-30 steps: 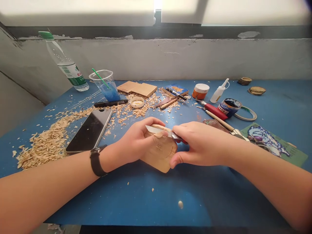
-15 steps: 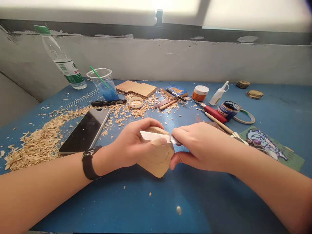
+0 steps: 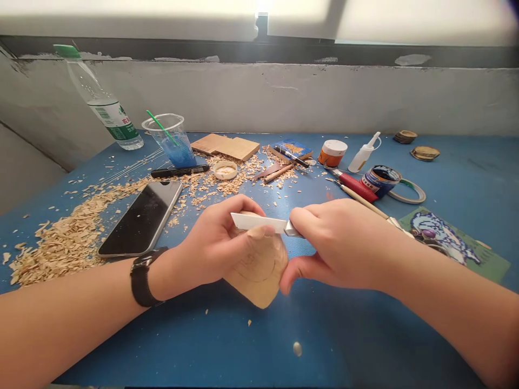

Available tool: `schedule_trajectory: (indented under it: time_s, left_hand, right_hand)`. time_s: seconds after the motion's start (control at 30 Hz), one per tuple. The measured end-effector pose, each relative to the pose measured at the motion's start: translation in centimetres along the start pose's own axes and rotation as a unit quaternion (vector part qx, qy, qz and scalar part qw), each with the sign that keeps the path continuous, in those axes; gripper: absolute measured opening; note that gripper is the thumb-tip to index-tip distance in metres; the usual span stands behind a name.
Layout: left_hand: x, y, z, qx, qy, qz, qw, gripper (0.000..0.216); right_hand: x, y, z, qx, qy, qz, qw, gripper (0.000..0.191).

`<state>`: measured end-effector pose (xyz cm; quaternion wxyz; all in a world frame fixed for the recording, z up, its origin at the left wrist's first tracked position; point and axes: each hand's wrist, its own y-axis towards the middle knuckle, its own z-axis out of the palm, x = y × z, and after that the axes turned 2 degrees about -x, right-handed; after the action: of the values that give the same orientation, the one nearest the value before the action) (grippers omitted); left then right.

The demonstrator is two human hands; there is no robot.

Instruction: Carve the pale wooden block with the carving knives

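My left hand [image 3: 227,237] is wrapped round a pale piece of wood [image 3: 259,275] with a curved pencil line on its face. Its thumb presses along the back of a utility knife's blade [image 3: 253,222]. The knife's handle is gripped in my right hand [image 3: 332,243], with most of it hidden by the fingers. The blade lies across the upper part of the wood and points left. My right thumb rests at the wood's right edge.
Wood shavings [image 3: 60,243] are heaped at the left by a phone [image 3: 141,219]. Behind stand a bottle [image 3: 113,119], a cup of blue liquid [image 3: 178,151] and flat boards [image 3: 227,147]. At the right are an ink jar [image 3: 379,181], tape roll [image 3: 417,199], glue bottle [image 3: 363,156] and green picture [image 3: 494,262].
The wood has tilted, its lower tip now nearer to me. The knife and my right hand have shifted slightly, and the right thumb sits a little lower.
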<state>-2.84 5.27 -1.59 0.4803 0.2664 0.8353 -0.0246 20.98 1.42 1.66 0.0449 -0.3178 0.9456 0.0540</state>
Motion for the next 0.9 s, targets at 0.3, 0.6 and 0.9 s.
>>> schedule_trajectory:
  time_s: [0.3, 0.6, 0.9]
  left_hand:
    - [0.6, 0.1, -0.3, 0.038, -0.016, 0.077, 0.996, 0.057]
    - [-0.1, 0.1, -0.3, 0.013, 0.003, 0.04, 0.999, 0.04]
    - [0.5, 0.8, -0.3, 0.028, -0.069, -0.018, 0.997, 0.046]
  right_hand:
    - [0.9, -0.1, -0.7, 0.059, 0.062, -0.04, 0.995, 0.048]
    - [0.5, 0.4, -0.5, 0.101, 0.044, 0.016, 0.994, 0.034]
    - [0.1, 0.7, 0.5, 0.056, 0.021, 0.014, 0.998, 0.035]
